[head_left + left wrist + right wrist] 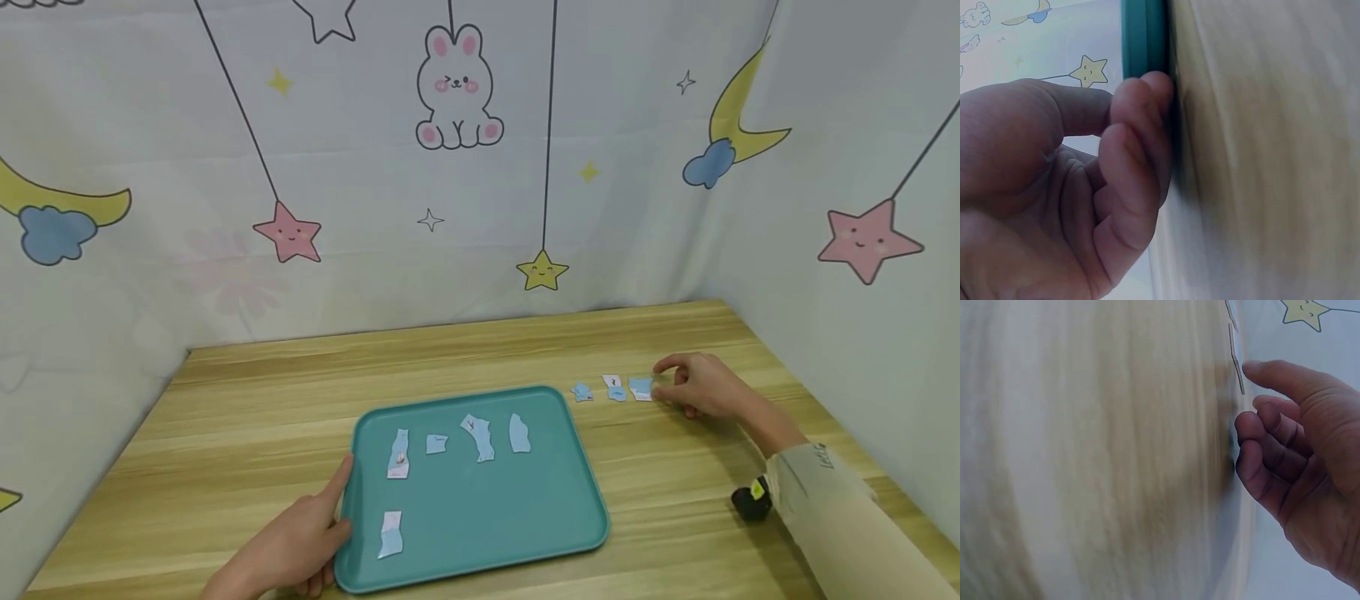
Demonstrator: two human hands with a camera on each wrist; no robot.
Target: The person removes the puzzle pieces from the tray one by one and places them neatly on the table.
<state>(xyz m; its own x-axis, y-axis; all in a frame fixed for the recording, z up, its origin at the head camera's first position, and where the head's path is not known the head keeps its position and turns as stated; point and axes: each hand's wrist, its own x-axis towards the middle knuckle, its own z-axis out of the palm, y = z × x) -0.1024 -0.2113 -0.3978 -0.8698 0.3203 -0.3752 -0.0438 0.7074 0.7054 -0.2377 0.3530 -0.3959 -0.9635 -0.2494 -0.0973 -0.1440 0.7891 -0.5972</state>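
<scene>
My left hand [296,537] holds the left edge of a teal tray [480,562], its index finger along the rim; in the left wrist view several fingers [1125,169] curl against the tray's side [1144,37]. On the right, my right hand [703,385] hovers low over the table, thumb and index finger apart beside a blue and white irregular paper piece [641,388]. The right wrist view shows the thin edge of that piece [1235,359] just off a fingertip [1254,370]. To its left lie two similar pieces, one blue and white [615,388], one small and blue [581,392].
Inside the tray lie several pale blue pieces, including a tall one [398,454], a forked one [480,437] and one near the front [391,535]. A small black object with a yellow patch [752,500] is beside the right sleeve. A patterned curtain [360,283] closes off the table's back.
</scene>
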